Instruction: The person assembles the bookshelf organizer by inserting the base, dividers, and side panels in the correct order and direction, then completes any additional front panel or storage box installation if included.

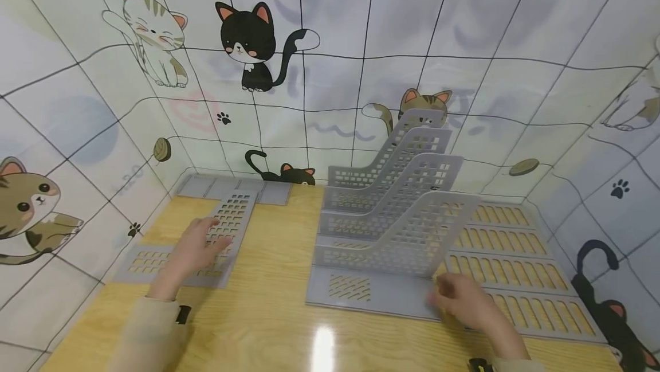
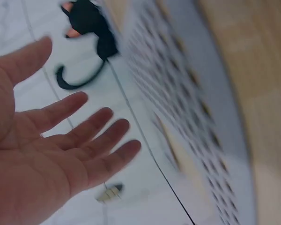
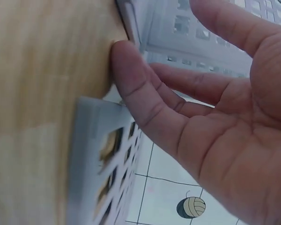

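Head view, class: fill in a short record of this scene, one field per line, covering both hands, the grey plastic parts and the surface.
Left hand: left hand open, fingers resting on a flat slotted panel
Right hand: right hand open, at the front edge of the file rack
Rack: grey, four upright perforated dividers on a base
Beside rack: large slotted panel lying flat
Surface: wooden table
Backdrop: cat-print wall
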